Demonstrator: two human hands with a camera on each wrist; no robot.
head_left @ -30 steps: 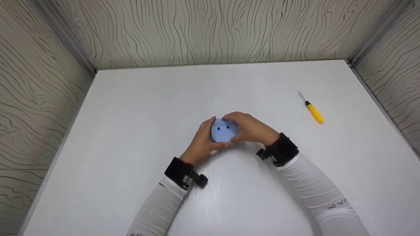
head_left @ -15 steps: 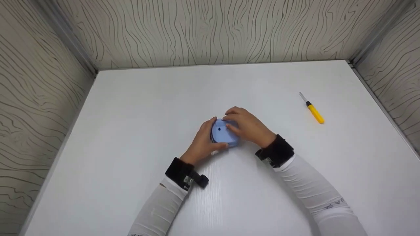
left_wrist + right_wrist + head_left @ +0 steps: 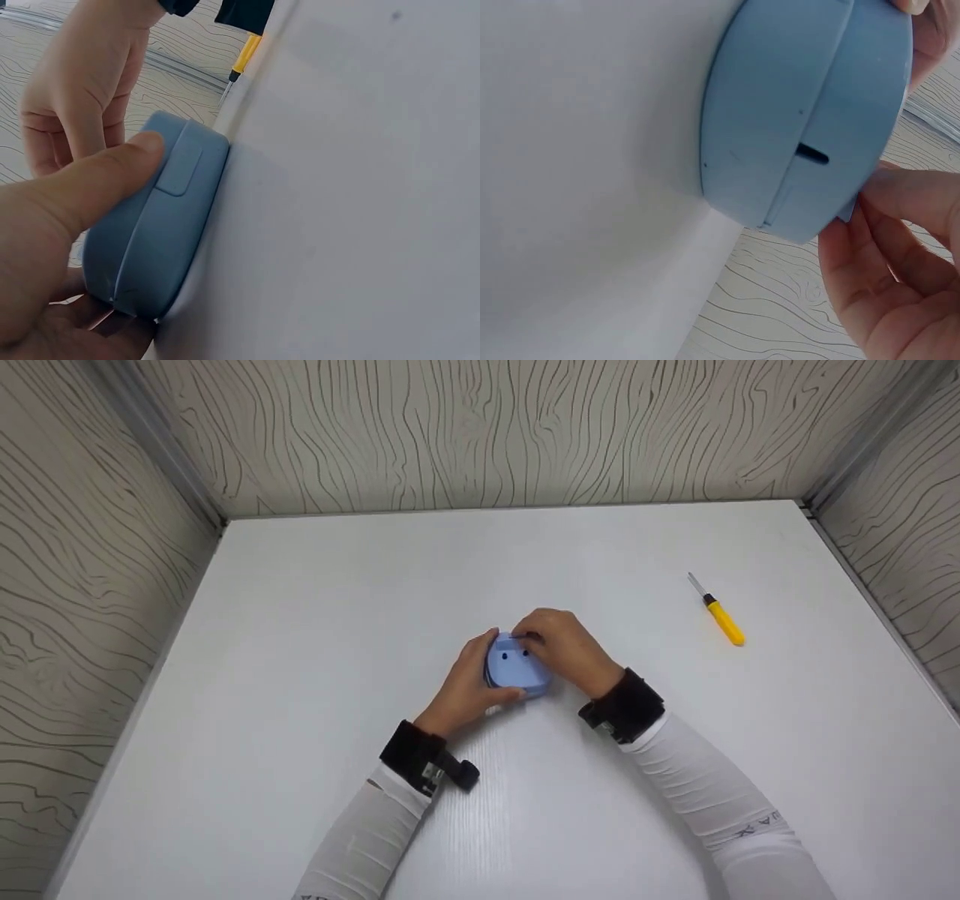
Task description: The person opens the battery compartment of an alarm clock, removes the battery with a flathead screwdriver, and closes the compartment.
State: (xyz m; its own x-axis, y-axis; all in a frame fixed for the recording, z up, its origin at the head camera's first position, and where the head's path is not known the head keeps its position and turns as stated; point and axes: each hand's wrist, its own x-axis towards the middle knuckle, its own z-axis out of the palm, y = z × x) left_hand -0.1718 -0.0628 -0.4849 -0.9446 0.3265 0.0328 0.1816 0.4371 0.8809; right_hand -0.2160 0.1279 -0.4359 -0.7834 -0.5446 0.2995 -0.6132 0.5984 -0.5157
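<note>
At table (image 3: 300, 660) middle: small blue case (image 3: 516, 669) gripped by both hands.
Left hand (image 3: 466, 688) curled round from 9 o'clock, right hand (image 3: 566, 649) pinching far edge (fingertips only); yellow screwdriver (image 3: 718, 611) lying well apart at 2 o'clock.

From my end almost nothing here can be read. The only lettering I see is on the white sleeve (image 3: 750, 840) of the right arm, well back from the right hand (image 3: 562, 649) toward the elbow: a short run of dark letters lying sideways, too small and turned for me to make out with certainty. I see no print on the blue case (image 3: 516, 669) that hand touches. The yellow screwdriver (image 3: 718, 611) shows no marking either.
</note>
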